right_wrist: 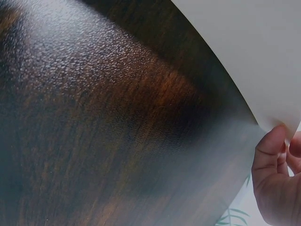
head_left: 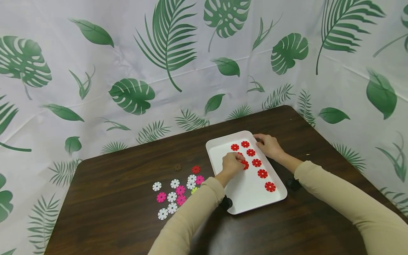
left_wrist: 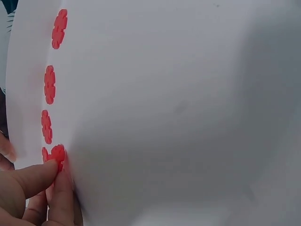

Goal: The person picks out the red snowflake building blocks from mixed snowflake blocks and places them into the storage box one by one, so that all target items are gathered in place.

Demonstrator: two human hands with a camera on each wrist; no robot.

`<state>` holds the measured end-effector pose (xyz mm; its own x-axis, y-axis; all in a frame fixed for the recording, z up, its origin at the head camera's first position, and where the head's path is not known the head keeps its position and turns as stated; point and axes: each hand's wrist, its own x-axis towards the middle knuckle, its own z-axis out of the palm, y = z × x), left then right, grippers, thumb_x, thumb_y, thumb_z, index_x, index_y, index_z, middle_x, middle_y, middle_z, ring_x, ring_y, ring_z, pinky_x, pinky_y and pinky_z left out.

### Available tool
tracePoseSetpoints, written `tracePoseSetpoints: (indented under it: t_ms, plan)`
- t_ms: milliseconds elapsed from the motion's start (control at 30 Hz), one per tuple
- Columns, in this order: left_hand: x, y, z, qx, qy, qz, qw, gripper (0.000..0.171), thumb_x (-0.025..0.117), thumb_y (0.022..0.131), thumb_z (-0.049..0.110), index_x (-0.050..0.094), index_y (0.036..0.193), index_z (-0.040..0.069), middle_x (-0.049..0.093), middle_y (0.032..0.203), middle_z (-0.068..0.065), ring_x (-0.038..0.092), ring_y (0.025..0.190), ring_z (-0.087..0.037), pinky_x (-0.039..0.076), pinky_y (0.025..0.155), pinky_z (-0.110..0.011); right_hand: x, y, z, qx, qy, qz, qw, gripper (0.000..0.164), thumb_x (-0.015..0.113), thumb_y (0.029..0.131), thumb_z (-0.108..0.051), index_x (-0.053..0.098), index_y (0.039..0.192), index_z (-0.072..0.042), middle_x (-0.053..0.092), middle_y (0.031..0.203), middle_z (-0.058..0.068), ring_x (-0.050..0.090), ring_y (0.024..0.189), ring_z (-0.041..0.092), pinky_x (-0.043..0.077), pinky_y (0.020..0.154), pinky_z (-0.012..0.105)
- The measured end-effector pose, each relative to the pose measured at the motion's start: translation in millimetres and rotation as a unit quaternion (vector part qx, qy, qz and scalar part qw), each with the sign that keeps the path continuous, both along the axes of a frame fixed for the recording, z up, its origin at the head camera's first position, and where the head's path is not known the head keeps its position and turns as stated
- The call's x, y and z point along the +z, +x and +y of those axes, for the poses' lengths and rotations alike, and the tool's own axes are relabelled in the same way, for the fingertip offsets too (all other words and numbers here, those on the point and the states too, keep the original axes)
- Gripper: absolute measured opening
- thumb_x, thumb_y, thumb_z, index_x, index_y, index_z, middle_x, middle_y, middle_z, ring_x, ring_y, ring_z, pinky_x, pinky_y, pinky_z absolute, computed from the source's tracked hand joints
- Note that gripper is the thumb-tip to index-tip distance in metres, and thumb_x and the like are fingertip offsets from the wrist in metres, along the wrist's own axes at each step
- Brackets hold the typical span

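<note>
A white rectangular tray [head_left: 245,198] lies on the table with red notched discs in it, several in a row along its right side, such as the near red disc [head_left: 270,187]. My left hand [head_left: 232,164] is over the tray, thumb and fingertips pinching a red notched disc [left_wrist: 58,154] close to the tray floor. Part of another red disc [head_left: 240,154] shows just behind those fingers. At the tray's far right side my right hand [head_left: 269,146] holds the rim, its thumb and fingers around the white edge [right_wrist: 275,110] in the right wrist view.
Left of the tray, loose notched discs lie on the dark wooden table [head_left: 111,191]: several white discs [head_left: 162,213], several pink discs [head_left: 161,197], a red disc [head_left: 196,169], a brown disc [head_left: 177,167] and a yellow-green disc [head_left: 194,190] partly behind the left sleeve. Leaf-patterned cloth [head_left: 191,71] hangs behind.
</note>
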<state>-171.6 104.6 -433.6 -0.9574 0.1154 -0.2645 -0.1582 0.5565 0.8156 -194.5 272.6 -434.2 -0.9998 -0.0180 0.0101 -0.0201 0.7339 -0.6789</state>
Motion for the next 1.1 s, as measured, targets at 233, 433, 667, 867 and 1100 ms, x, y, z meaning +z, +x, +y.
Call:
tracePoseSetpoints:
  t_ms: [233,433,667,867,1100]
  plan:
    - [1.5,1.6,1.7,-0.018,-0.048,0.035,0.9981,0.012,0.071,0.078,-0.003,0.07,0.087,0.005,0.059,0.073,-0.001,0.048,0.065,-0.01,0.045,0.057,-0.018,0.6,-0.2,0.5,0.005,-0.003,0.002,1.0,0.04,0.053,0.094,-0.004,0.047,0.132,0.006,0.062,0.093,0.023,0.056,0.065,0.021,0.054,0.06,0.028]
    - [-0.2,1.9,3.3,-0.018,-0.068,0.055,0.996,0.013,0.072,0.077,-0.003,0.071,0.086,0.006,0.063,0.079,-0.002,0.049,0.068,-0.009,0.044,0.058,-0.018,-0.3,-0.8,0.3,0.001,-0.002,-0.001,1.0,0.04,0.052,0.095,-0.005,0.047,0.133,0.005,0.061,0.095,0.023,0.056,0.067,0.022,0.054,0.06,0.029]
    - [0.5,2.5,5.3,-0.011,-0.082,0.059,0.9948,0.013,0.073,0.076,-0.002,0.071,0.086,0.006,0.065,0.083,-0.002,0.051,0.074,-0.01,0.047,0.065,-0.02,-1.4,-1.5,1.3,0.002,-0.002,-0.004,1.0,0.039,0.051,0.095,-0.006,0.046,0.133,0.005,0.061,0.098,0.024,0.057,0.068,0.022,0.054,0.061,0.029]
    - [0.9,3.2,3.4,-0.021,-0.103,0.082,0.9911,0.015,0.073,0.076,0.0,0.072,0.09,0.006,0.064,0.084,-0.002,0.053,0.078,-0.012,0.047,0.071,-0.023,-1.9,-0.9,1.7,0.007,-0.006,0.005,1.0,0.038,0.051,0.095,-0.003,0.048,0.131,0.006,0.062,0.097,0.024,0.055,0.067,0.021,0.052,0.059,0.027]
    - [3.2,2.9,-0.6,-0.025,-0.102,0.083,0.9909,0.017,0.073,0.077,0.002,0.072,0.094,0.005,0.065,0.089,-0.003,0.056,0.086,-0.015,0.047,0.078,-0.026,-0.3,0.3,0.8,0.008,-0.006,0.006,1.0,0.038,0.05,0.095,-0.003,0.048,0.131,0.007,0.061,0.106,0.028,0.057,0.07,0.023,0.053,0.062,0.03]
